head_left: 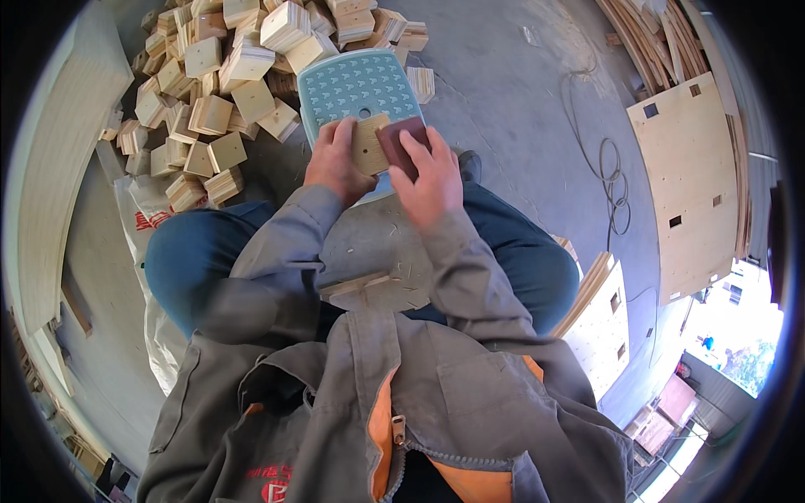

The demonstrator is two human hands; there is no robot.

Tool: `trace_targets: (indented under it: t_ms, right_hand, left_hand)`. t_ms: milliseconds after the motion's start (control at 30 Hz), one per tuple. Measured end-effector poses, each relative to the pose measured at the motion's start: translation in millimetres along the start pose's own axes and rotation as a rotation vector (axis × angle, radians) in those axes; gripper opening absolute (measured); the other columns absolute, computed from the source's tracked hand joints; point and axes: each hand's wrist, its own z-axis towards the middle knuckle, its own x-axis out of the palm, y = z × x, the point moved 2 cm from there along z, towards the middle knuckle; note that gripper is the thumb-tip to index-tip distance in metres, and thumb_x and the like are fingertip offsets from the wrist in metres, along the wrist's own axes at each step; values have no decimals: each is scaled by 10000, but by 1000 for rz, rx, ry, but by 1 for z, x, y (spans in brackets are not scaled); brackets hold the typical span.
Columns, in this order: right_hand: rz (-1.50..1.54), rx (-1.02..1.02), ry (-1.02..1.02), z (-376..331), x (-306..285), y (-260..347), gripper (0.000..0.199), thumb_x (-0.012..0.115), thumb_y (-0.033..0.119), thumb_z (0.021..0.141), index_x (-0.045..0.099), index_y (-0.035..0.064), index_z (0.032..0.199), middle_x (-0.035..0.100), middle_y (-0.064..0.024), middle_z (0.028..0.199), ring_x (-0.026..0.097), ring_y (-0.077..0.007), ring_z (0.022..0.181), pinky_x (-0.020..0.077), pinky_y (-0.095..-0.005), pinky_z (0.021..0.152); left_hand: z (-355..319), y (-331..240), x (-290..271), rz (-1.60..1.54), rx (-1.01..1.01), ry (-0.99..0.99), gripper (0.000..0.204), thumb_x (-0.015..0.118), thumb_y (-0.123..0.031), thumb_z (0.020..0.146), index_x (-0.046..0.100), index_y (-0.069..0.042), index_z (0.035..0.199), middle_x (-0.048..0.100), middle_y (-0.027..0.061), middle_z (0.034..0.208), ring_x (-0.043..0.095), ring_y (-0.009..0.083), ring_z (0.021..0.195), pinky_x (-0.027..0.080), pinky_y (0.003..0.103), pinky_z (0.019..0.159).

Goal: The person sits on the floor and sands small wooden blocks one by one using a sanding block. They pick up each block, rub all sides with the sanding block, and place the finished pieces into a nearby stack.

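Gripped in the left hand point(334, 161), a square wooden block point(369, 144) lay flat.
Right hand point(429, 178) pressed a reddish sanding pad point(404, 144) onto its right edge.

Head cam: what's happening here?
A seated person holds a small square wooden block in the left hand and presses a dark red sanding pad against it with the right hand. This happens over a pale blue plastic stool. A big pile of similar wooden blocks lies on the concrete floor ahead; plywood panels lie to the right.
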Motion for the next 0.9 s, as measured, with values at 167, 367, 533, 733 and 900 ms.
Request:
trace_targets:
  t_ms: [167,367,533,733,900]
  right_hand:
    - [29,92,75,76,20,0,603,802,254,847,657,102,1413,565,-250,1471,561,-439,1324,463,-481,1130]
    - [290,71,111,74,35,-42,652,798,303,856,630,88,1448,547,-248,1486,561,-433,1320,474,-485,1121]
    - [306,127,115,0,-6,-33,682,810,283,861,609,40,1465,548,-269,1495,558,-402,1366,461,-452,1144]
    - [472,176,85,-50,-19,-44,669,831,209,851,620,39,1463,579,-245,1490,621,-334,1327,517,-409,1089]
    - [738,431,205,-2,-13,-37,628,802,189,892,613,14,1465,679,-157,1386,654,-221,1251,517,-367,1074]
  left_hand:
    - [2,1,3,-24,30,-18,1051,934,-200,614,416,-76,1519,474,225,1472,525,429,1354,495,456,1130]
    - [4,0,5,-21,61,-51,1027,934,-182,609,438,-75,1501,493,223,1440,550,428,1318,502,459,1116]
    - [5,-4,4,-19,57,-45,1040,951,-164,586,443,-81,1491,496,221,1431,551,425,1318,506,452,1109]
    - [5,-7,2,-48,39,-21,1039,950,-146,587,434,-83,1487,480,215,1446,543,419,1327,504,447,1108]
    - [3,-2,2,-57,37,-21,1036,941,-139,592,431,-83,1492,481,214,1444,535,421,1337,500,447,1118]
